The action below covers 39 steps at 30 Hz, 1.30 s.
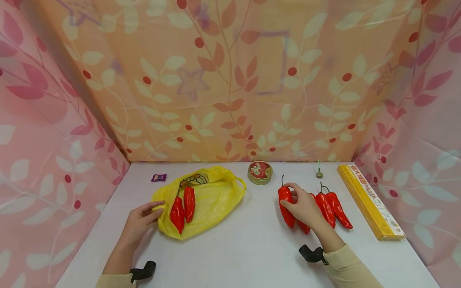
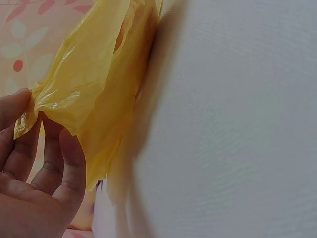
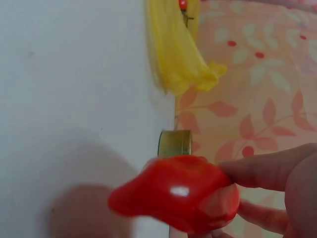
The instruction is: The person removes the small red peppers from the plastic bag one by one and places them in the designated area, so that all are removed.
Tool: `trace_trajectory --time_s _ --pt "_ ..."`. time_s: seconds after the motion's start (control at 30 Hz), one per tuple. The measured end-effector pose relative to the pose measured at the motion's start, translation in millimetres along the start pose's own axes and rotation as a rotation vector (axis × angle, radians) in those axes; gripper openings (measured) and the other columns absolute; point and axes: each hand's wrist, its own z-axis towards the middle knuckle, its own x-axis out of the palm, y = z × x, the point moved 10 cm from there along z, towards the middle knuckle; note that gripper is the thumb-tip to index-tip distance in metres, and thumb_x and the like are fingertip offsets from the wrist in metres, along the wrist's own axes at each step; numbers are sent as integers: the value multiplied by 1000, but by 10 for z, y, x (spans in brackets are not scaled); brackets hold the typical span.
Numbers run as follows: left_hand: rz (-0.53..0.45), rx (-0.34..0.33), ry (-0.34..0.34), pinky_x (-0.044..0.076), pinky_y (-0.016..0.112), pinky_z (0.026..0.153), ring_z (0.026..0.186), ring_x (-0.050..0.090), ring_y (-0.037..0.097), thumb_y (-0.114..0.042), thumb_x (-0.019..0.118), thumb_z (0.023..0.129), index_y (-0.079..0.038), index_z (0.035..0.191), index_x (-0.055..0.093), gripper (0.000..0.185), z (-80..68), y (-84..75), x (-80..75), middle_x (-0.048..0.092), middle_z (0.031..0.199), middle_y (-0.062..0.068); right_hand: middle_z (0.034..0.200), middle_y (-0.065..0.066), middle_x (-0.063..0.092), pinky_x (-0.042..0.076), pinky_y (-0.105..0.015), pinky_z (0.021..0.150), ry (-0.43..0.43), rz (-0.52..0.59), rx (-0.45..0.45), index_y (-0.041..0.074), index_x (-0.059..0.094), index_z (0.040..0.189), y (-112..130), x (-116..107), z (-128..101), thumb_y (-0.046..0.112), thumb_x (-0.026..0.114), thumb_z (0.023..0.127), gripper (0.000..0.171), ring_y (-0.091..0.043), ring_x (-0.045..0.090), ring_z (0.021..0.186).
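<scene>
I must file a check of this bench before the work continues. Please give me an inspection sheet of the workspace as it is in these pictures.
Surface: white table, no spill seen.
Job's things: yellow plastic bag lying flat, two red peppers on it; more red peppers lie by the right hand.
Clutter: round tin, long yellow pasta box, small purple wrapper, small green-tipped object, too small to name.
Hands: left hand pinches the bag's edge; right hand grips one red pepper.
Cables: nothing seen.
Surroundings: pink and orange leaf-print cloth walls on three sides.
</scene>
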Motion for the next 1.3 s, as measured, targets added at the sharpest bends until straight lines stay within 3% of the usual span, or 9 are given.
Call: trace_trajectory --time_s 0.2,0.6,0.83,1.1,1.3 --pt "-6 -8 -6 57 22 88 108 62 15 -29 66 99 -12 141 60 46 14 9 10 51 145 13 119 -21 65 62 -48 74 8 -152 -17 12 51 141 -101 3 11 27 74 90 58 -33 63 101" --pt "2 -9 4 57 24 90 113 61 16 -30 66 99 -12 141 59 46 14 27 17 48 149 13 123 -25 60 60 -57 80 -7 -289 -15 5 54 139 -90 11 65 24 78 88 59 -40 58 108" --pt "10 -11 11 56 24 92 118 59 19 -31 66 99 -13 141 59 46 12 21 33 47 150 13 129 -30 53 58 -59 84 -24 -303 -23 4 59 135 -129 18 98 25 78 87 56 -44 57 111" --pt "7 -10 9 57 24 90 113 60 17 -30 66 99 -12 141 59 47 -3 14 35 47 150 14 131 -26 56 59 -55 84 -33 -297 -32 8 59 137 -125 -58 93 28 78 88 57 -40 58 112" --pt "13 -6 7 57 24 90 112 60 17 -30 66 99 -11 141 59 46 -15 -4 39 48 149 14 127 -18 64 61 -40 74 -61 -184 -93 10 59 138 3 -158 94 30 75 91 52 -28 62 97"
